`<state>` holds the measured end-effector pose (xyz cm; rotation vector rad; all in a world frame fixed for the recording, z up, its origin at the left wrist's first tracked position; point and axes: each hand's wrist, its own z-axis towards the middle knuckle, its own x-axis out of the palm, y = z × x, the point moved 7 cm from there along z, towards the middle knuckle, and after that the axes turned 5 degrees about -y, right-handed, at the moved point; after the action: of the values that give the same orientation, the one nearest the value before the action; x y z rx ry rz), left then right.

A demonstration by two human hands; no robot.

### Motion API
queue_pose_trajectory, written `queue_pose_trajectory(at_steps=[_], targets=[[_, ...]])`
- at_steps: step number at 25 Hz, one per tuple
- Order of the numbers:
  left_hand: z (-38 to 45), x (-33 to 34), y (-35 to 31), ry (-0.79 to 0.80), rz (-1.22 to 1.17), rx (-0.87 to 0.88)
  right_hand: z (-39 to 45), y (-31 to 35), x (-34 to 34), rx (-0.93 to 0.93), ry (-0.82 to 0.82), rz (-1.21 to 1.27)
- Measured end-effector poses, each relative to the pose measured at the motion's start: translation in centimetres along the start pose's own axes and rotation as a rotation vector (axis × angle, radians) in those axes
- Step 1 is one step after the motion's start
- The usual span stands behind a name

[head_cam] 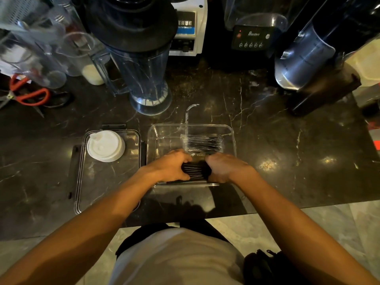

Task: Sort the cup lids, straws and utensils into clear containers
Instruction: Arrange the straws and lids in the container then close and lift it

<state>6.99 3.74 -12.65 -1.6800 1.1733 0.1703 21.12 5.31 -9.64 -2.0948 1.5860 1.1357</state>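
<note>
A clear square container (153, 138) sits mid-counter. In its near part lies a bundle of black straws (195, 169), gripped at each end by my left hand (172, 167) and my right hand (221, 167). A wrapped pack of black utensils (202, 143) rests in the container's far right part. To the left, a second clear container (82, 182) holds a stack of white cup lids (105, 146) in its far corner.
Blender jug (144, 64) stands just behind the containers, blender bases (249, 36) and a metal jug (304, 56) along the back. Red-handled scissors (30, 95) and clear cups (41, 58) at far left. The dark marble counter's (287, 161) front edge is near my body.
</note>
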Motion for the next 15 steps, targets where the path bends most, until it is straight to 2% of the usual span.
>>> queue_pose_trajectory(at_steps=[4,9,15], targets=[[0.5,0.0,0.4,-0.045,0.079,-0.002,-0.7,0.0,-1.2,0.008,-0.044,0.005],[0.4,-0.1,0.2,-0.069,0.113,0.008,-0.9,0.6,-1.7,0.001,-0.183,-0.074],[-0.5,-0.3,-0.1,-0.114,0.072,0.059,-0.6,0.8,-1.4,0.026,-0.256,-0.100]])
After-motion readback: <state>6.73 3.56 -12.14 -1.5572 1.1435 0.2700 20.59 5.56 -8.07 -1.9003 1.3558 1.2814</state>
